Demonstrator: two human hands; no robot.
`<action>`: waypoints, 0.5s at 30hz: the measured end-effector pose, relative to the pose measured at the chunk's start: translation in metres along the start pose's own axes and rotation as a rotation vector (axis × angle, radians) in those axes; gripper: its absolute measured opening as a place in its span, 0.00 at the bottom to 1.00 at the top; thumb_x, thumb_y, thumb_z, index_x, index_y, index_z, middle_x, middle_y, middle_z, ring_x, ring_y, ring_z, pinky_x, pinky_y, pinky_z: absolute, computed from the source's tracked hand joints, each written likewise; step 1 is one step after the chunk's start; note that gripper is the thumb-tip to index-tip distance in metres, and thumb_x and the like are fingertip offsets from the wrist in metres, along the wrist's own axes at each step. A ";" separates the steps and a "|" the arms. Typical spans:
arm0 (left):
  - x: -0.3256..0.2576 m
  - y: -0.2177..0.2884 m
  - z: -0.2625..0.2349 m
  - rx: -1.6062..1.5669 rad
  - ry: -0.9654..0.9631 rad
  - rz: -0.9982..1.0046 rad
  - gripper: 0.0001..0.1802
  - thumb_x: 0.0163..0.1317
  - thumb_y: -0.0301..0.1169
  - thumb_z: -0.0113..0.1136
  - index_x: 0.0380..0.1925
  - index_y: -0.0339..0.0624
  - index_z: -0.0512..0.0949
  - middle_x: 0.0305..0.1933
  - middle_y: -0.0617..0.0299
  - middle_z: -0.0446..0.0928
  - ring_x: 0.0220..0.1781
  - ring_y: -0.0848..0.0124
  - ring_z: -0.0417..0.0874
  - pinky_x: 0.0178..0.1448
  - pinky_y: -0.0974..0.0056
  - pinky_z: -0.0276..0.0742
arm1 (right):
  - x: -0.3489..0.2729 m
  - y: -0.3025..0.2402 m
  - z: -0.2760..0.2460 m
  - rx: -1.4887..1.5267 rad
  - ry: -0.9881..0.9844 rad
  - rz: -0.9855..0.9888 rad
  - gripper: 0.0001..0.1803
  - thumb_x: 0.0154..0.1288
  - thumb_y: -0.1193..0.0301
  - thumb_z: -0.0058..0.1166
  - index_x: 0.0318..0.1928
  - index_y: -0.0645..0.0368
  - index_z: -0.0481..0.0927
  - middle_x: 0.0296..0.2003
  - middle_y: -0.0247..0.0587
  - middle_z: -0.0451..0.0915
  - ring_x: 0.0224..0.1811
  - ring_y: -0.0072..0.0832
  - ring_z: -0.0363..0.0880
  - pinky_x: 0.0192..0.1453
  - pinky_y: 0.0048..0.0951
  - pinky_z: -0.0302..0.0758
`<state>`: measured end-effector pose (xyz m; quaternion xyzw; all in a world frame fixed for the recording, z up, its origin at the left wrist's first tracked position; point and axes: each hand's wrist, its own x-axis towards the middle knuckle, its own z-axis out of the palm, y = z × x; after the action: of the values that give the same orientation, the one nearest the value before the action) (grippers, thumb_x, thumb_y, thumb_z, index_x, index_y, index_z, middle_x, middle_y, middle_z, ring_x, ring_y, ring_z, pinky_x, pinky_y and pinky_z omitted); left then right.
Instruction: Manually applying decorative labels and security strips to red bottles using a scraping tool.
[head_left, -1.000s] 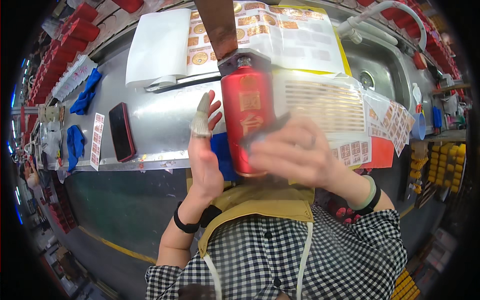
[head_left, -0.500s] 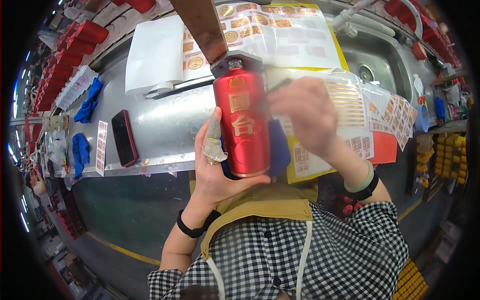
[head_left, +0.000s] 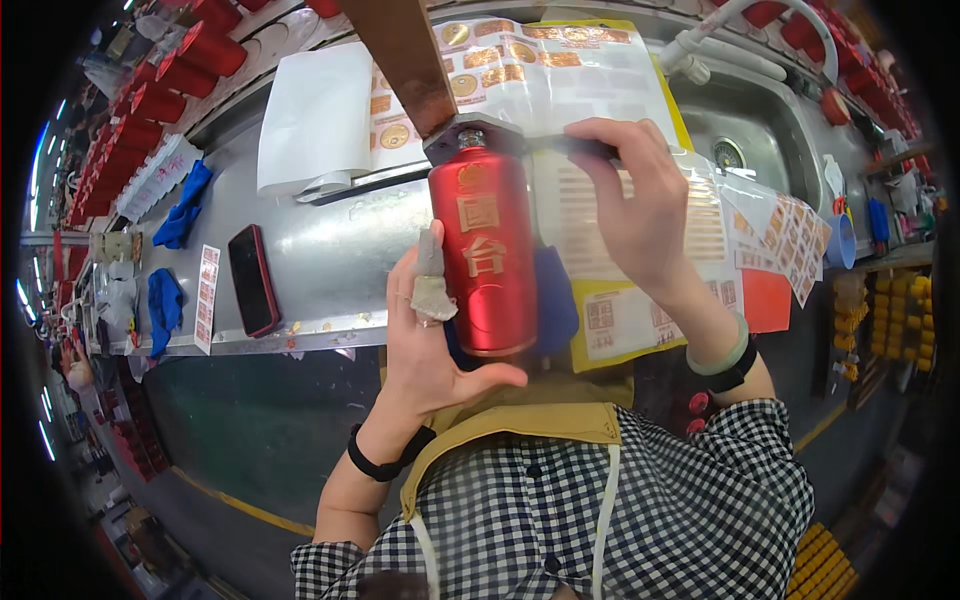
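A red bottle [head_left: 485, 250] with gold characters lies neck away from me, its neck end in the notch of a dark metal bracket [head_left: 460, 130]. My left hand [head_left: 420, 340] steadies it, fingers straight along its left side and thumb stretched out just below the base. A grey covering [head_left: 432, 285] sits on one finger of that hand. To the right of the bottle's neck, my right hand [head_left: 640, 200] pinches a slim tool with a dark handle [head_left: 592, 147]; the tool's tip points left toward the bracket. Part of a blue pad [head_left: 553, 300] shows beside the bottle.
Sticker sheets [head_left: 540, 75] cover the back of the metal table, with more label sheets [head_left: 790, 240] at right. A phone [head_left: 252, 280], a label strip [head_left: 206, 300] and blue cloths [head_left: 163, 310] lie at left. A sink [head_left: 770, 120] stands at back right.
My right hand has stopped blurring and moved slightly up and right with the slim tool. My left thumb has come away from the bottle's base.
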<state>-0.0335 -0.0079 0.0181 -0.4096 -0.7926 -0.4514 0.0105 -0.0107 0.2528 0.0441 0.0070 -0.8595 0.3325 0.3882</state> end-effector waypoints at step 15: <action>0.018 0.014 -0.005 0.364 -0.035 0.129 0.52 0.45 0.71 0.71 0.53 0.32 0.85 0.68 0.33 0.68 0.65 0.38 0.74 0.61 0.46 0.80 | -0.006 -0.016 -0.016 0.102 -0.052 0.197 0.15 0.67 0.85 0.62 0.52 0.62 0.82 0.41 0.44 0.85 0.41 0.32 0.87 0.47 0.31 0.82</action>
<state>-0.0381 0.0036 0.0378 -0.4587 -0.8334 -0.2916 0.0997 0.0082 0.2479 0.0566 -0.0490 -0.8478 0.4120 0.3302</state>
